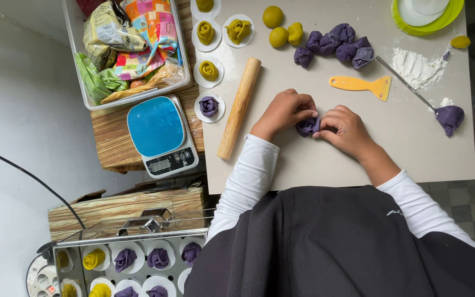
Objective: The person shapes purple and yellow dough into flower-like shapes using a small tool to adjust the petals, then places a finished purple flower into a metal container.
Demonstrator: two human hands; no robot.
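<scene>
Black apron nearest, then left hand (pixel 284 113) and right hand (pixel 344 129) pinching a purple dough piece (pixel 307 126) on the board (pixel 358 159); beyond it several purple lumps (pixel 333 44) unshaped, finished rolls (pixel 209 71) left of it.

On the board: 1 purple dough piece (pixel 307 126) between the hands, 1 wooden rolling pin (pixel 239 108), 1 yellow scraper (pixel 361 85), 3 yellow-green dough balls (pixel 273 16), a pile of about 6 purple lumps (pixel 333 43), 1 flour heap (pixel 416 67). 5 paper rounds with shaped rolls: 4 yellow-green (pixel 206 33), 1 purple (pixel 209 105). 1 blue scale (pixel 161 135), 1 clear bin (pixel 78 66).
</scene>
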